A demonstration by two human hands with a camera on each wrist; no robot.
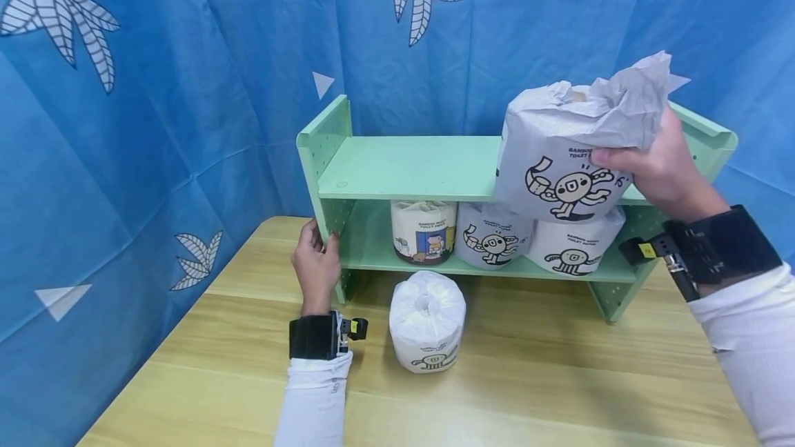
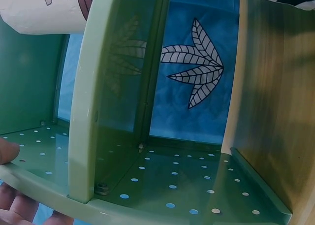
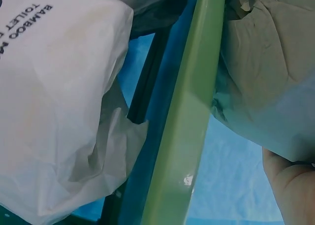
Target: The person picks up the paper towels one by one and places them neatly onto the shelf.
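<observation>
My right hand [image 1: 673, 164] grips a paper-wrapped toilet roll [image 1: 559, 150] by its right side, thumb across the front. The crumpled wrapper sticks up at the top right, and the roll hides part of the upper board's front edge. In the right wrist view this roll [image 3: 270, 67] hangs beside the green edge. My left hand [image 1: 318, 261] holds the left side panel of a green two-tier shelf [image 1: 410, 167], thumb inside, fingers outside; its fingers [image 2: 22, 205] show under the panel in the left wrist view.
On the lower tier stand three wrapped rolls: a picture-printed roll [image 1: 424, 232], a grey roll [image 1: 493, 234] and a white roll [image 1: 574, 240]. Another wrapped roll [image 1: 427, 323] stands on the wooden table [image 1: 559, 378] before the shelf. A blue curtain [image 1: 186, 74] hangs behind.
</observation>
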